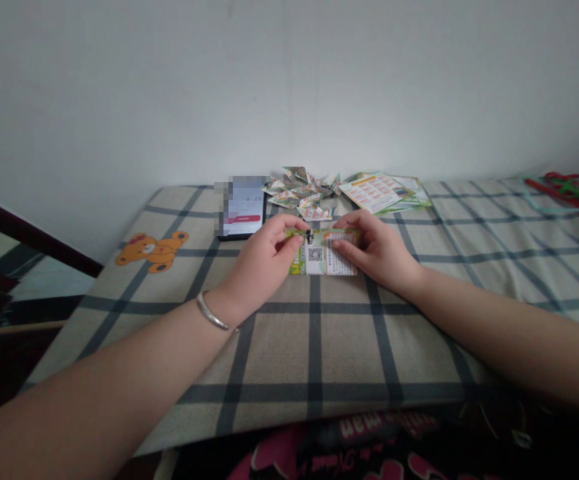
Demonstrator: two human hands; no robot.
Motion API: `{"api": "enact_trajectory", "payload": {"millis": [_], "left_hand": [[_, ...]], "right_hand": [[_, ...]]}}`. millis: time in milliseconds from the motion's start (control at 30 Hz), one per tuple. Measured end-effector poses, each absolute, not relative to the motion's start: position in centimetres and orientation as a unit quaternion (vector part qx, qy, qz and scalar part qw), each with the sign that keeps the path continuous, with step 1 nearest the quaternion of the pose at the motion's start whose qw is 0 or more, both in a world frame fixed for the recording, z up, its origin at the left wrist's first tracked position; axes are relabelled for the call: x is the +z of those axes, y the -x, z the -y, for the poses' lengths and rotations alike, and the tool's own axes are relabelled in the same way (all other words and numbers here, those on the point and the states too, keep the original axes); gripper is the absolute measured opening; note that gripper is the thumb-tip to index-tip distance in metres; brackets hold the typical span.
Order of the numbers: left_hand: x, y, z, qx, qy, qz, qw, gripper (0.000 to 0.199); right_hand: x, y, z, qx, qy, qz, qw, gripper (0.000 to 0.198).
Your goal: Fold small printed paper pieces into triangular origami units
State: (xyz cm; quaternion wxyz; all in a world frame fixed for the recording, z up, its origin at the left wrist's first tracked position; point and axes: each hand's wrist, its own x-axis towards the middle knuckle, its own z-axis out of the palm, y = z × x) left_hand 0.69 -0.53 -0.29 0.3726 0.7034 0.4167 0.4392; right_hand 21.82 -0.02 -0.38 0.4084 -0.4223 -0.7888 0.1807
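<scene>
Between my two hands is a small printed leaflet [315,261], green and white with a QR code on the side facing me. My left hand [277,250] pinches its upper left part between thumb and fingers. On the other side my right hand [372,247] grips the upper right part, thumb in front and fingers behind the top edge. Just beyond the leaflet sits a cluster of folded paper pieces [299,189], made from similar printed paper. A stack of flat printed leaflets [373,192] lies behind my right hand.
A phone [247,208] with a lit screen lies left of the folded pieces. An orange bear picture [153,251] is at the left of the checked tablecloth [279,347]. Red and green ribbon-like strips [577,193] lie far right. A wall [289,87] stands behind the table.
</scene>
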Motion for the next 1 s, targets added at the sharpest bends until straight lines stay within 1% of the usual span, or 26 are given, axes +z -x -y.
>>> {"api": "enact_trajectory", "payload": {"millis": [67, 200, 233, 333, 400, 500, 567, 767, 1000], "left_hand": [[-0.4, -0.5, 0.3, 0.450, -0.702, -0.420, 0.358, 0.018], [-0.8, -0.3, 0.1, 0.453, -0.717, -0.421, 0.321, 0.022], [-0.9, -0.3, 0.1, 0.450, -0.724, -0.422, 0.309, 0.023], [-0.8, -0.3, 0.4, 0.434, -0.745, -0.427, 0.272, 0.025], [-0.7, -0.3, 0.7, 0.421, -0.745, -0.426, 0.295, 0.026], [-0.5, -0.5, 1.1, 0.413, -0.717, -0.415, 0.379, 0.025], [-0.4, -0.7, 1.3, 0.415, -0.704, -0.408, 0.406, 0.024], [-0.2, -1.0, 1.3, 0.424, -0.686, -0.410, 0.427, 0.023], [0.2, -1.1, 1.1, 0.443, -0.668, -0.426, 0.421, 0.021]], "right_hand": [[-0.4, -21.9, 0.2, 0.195, 0.428, 0.785, 0.403, 0.025], [-0.4, -21.9, 0.5, 0.213, 0.413, 0.778, 0.422, 0.033], [-0.4, -21.8, 0.5, 0.207, 0.410, 0.779, 0.427, 0.032], [-0.4, -21.7, 0.5, 0.198, 0.415, 0.776, 0.431, 0.021], [-0.4, -21.5, 0.5, 0.208, 0.428, 0.760, 0.443, 0.019], [-0.5, -21.4, 0.4, 0.221, 0.445, 0.736, 0.459, 0.021], [-0.5, -21.4, 0.4, 0.228, 0.449, 0.727, 0.466, 0.023], [-0.3, -21.2, 0.5, 0.255, 0.439, 0.724, 0.467, 0.026], [-0.5, -21.3, 0.3, 0.314, 0.419, 0.714, 0.465, 0.027]]}}
